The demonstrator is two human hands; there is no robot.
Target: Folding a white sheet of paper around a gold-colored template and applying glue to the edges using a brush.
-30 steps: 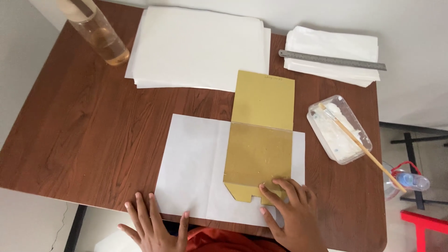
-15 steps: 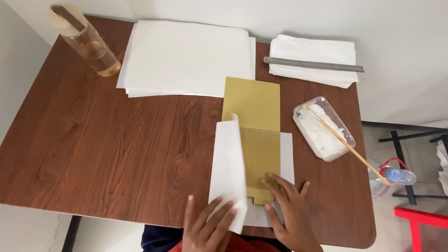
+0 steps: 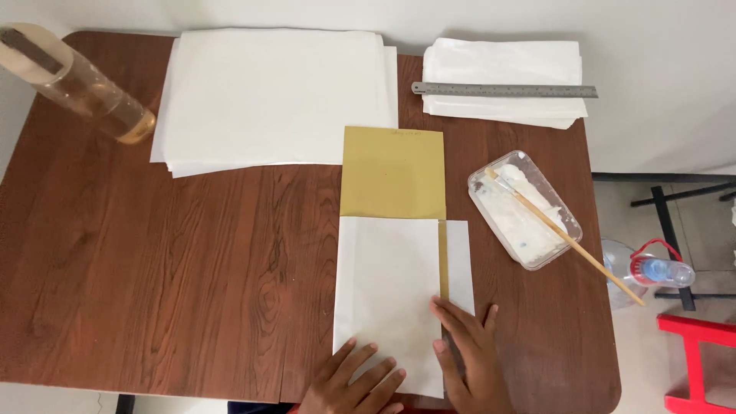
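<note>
While both palms press flat with fingers spread, neither grips anything: the left hand (image 3: 354, 379) rests on the near edge of the folded white sheet (image 3: 387, 295), and the right hand (image 3: 469, 356) lies open across the seam where that flap meets the strip of white paper at its right side. The sheet sits at the near middle of the bench (image 3: 192, 268), folded over a gold card template (image 3: 392, 172) whose far half shows beyond the fold and whose right edge peeks through as a thin line.

Just right of the work stands a clear plastic tray of white paste (image 3: 525, 208) with a wooden-handled brush (image 3: 563, 236) lying across it, the handle overhanging the bench edge. Farther off lie a stack of white paper (image 3: 272, 96), a second stack of folded white sheets (image 3: 502, 65) under a steel ruler (image 3: 504, 90), and a clear bottle (image 3: 77, 83) at the far left corner.

The risk, as I judge it, is slippage: uneven pressure could skew the flap off the template, leaving a crooked crease. A sweep of the right arm could also catch the brush handle and tip paste onto the paper.
</note>
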